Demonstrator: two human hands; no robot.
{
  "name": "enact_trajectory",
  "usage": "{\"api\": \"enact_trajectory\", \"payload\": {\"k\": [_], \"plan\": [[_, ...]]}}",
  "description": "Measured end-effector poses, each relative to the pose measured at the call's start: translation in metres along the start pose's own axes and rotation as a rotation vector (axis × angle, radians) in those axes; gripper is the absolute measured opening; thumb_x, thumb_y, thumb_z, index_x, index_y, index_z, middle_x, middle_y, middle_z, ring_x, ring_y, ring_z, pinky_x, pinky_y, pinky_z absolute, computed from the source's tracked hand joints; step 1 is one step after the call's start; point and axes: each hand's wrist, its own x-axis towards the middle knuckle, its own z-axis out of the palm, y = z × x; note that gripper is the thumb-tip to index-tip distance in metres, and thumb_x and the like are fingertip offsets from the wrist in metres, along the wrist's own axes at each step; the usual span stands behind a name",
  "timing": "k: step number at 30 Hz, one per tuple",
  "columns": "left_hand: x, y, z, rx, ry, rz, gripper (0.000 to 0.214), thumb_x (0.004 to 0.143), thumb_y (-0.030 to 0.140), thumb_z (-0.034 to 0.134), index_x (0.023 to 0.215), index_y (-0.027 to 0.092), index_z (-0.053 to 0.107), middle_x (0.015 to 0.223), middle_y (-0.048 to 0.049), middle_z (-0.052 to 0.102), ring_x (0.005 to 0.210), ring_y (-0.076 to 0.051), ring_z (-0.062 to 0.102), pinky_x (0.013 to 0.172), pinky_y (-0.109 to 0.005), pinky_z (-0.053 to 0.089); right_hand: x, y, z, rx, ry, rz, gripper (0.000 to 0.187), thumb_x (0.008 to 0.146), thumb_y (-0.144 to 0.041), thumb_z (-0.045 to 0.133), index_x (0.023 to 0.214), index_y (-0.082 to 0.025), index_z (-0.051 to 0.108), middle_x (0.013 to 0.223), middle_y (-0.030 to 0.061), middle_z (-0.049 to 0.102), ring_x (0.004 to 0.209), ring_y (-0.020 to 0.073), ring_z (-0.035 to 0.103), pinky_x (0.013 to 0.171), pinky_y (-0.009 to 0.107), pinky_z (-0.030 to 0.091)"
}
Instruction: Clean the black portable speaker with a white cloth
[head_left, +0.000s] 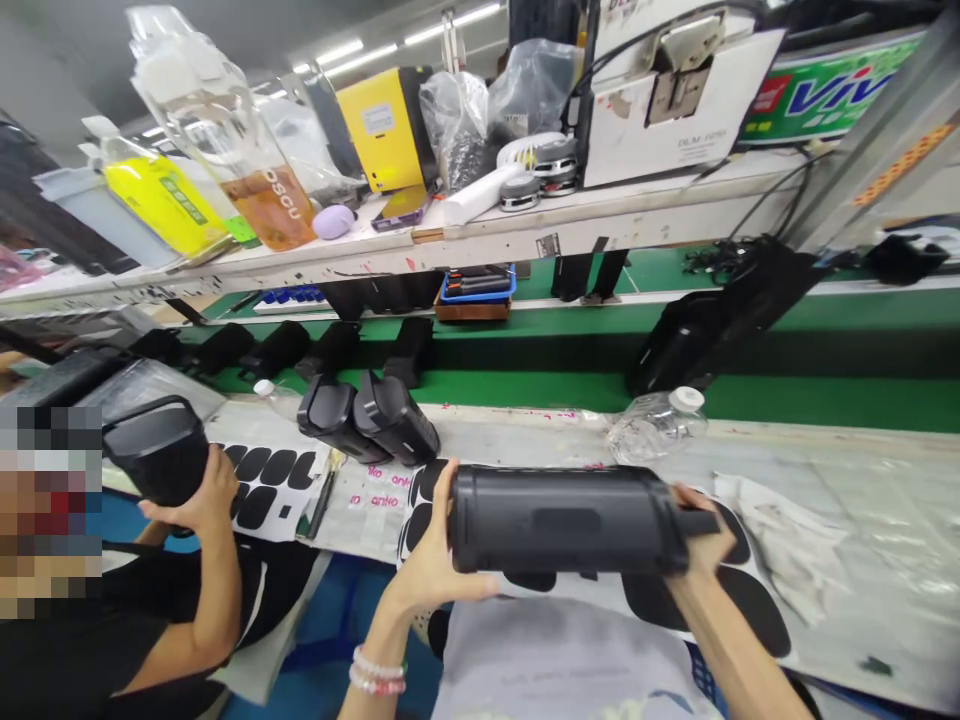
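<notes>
A long black rounded device with a handle (562,520), possibly a portable speaker, lies level between my hands above the bench. My left hand (431,560) grips its left end, with the thumb along the underside and fingers over the end. My right hand (705,535) is wrapped round the handle end on the right, its fingers partly hidden behind the device. Beneath it, a white sheet (750,600) with black rounded stickers lies on the bench. Two similar black devices (394,415) stand upright just beyond my left hand.
A co-worker's hand (210,490) at the left holds another black device (161,450). A clear plastic bottle (652,425) and a crumpled white cloth (787,540) lie on the right. Behind runs a green conveyor belt (525,370) carrying several black devices, under a loaded shelf (480,235).
</notes>
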Motion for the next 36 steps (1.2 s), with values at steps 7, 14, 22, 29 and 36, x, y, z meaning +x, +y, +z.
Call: {"api": "enact_trajectory", "payload": {"k": [7, 14, 22, 29, 36], "plan": [[0.014, -0.097, -0.006, -0.31, 0.193, -0.229, 0.126, 0.052, 0.024, 0.086, 0.153, 0.026, 0.011, 0.142, -0.0093, 0.05, 0.134, -0.032, 0.042, 0.115, -0.042, 0.029, -0.004, 0.06, -0.019, -0.453, -0.169, -0.01, 0.055, 0.076, -0.069, 0.048, 0.05, -0.022, 0.037, 0.049, -0.0036, 0.039, 0.048, 0.0126, 0.042, 0.052, 0.03, 0.043], [0.014, -0.124, -0.012, -0.493, 0.216, -0.353, 0.109, 0.065, 0.016, 0.072, 0.152, 0.034, 0.01, 0.134, -0.0048, 0.06, 0.126, -0.026, 0.054, 0.112, -0.043, 0.034, 0.028, 0.031, -0.098, -1.066, 0.029, -0.237, 0.057, 0.081, -0.062, 0.05, 0.118, -0.02, 0.063, 0.142, 0.0167, 0.043, 0.136, 0.0426, 0.02, 0.107, 0.068, 0.004], [0.017, -0.131, -0.017, -0.584, 0.212, -0.405, 0.102, 0.068, 0.013, 0.068, 0.152, 0.033, 0.015, 0.125, -0.0039, 0.067, 0.125, -0.024, 0.055, 0.113, -0.045, 0.033, 0.084, 0.034, -0.168, -1.276, 0.32, -0.357, 0.054, 0.085, -0.045, 0.037, 0.105, -0.006, 0.068, 0.113, 0.0264, 0.06, 0.113, 0.0408, 0.053, 0.095, 0.061, 0.038], [0.018, -0.132, -0.014, -0.629, 0.201, -0.382, 0.098, 0.067, 0.013, 0.069, 0.15, 0.034, 0.022, 0.125, -0.0024, 0.067, 0.127, -0.025, 0.054, 0.114, -0.043, 0.032, 0.093, -0.064, -0.074, -1.058, 0.44, -0.689, 0.051, 0.092, -0.043, 0.035, 0.124, -0.01, 0.058, 0.108, 0.0166, 0.061, 0.089, 0.0265, 0.061, 0.077, 0.043, 0.049], [0.016, -0.134, -0.011, -0.624, 0.194, -0.336, 0.097, 0.067, 0.013, 0.068, 0.15, 0.032, 0.023, 0.126, -0.0026, 0.066, 0.129, -0.023, 0.051, 0.118, -0.042, 0.026, 0.094, -0.063, 0.024, -1.387, -0.267, -1.059, 0.032, 0.094, -0.032, 0.042, 0.113, -0.014, 0.062, 0.123, 0.0159, 0.058, 0.109, 0.0303, 0.05, 0.092, 0.05, 0.043]]}}
